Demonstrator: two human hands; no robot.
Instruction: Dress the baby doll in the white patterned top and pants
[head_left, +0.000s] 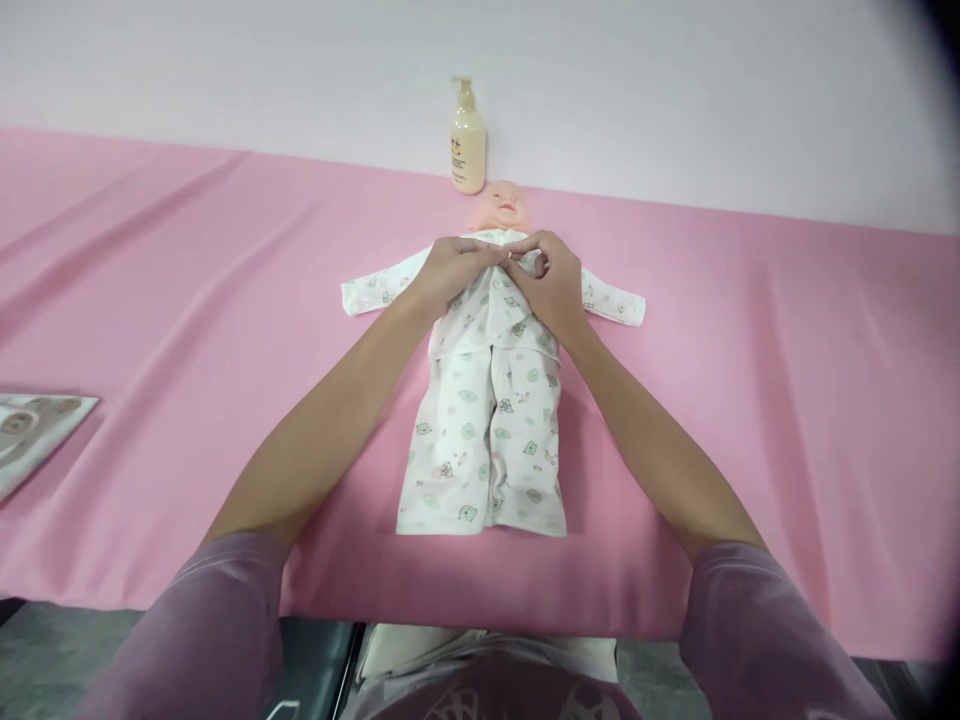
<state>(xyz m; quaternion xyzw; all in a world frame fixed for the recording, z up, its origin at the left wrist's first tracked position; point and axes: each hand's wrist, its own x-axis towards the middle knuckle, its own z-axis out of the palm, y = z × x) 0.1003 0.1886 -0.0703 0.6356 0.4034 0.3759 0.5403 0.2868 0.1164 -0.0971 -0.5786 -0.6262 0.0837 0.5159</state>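
A baby doll (pixel 504 207) lies on its back on a pink cloth, its head away from me. It wears a white printed shirt (pixel 469 325) with long sleeves spread to both sides, and matching trousers (pixel 517 440). At the upper chest, my left hand (pixel 454 268) pinches the edge of the shirt's front opening. My right hand (pixel 551 280) pinches the same spot from the other side, thumb and forefinger together. The fingertips of both hands meet there and cover the fastening, so its kind cannot be made out.
A cream pump bottle (pixel 469 145) stands behind the doll's head, close to the white wall (pixel 675 110). At the left edge lies a flat printed packet (pixel 37 430), partly out of view. The pink cloth (pixel 187 420) has several folds and hangs over the near edge.
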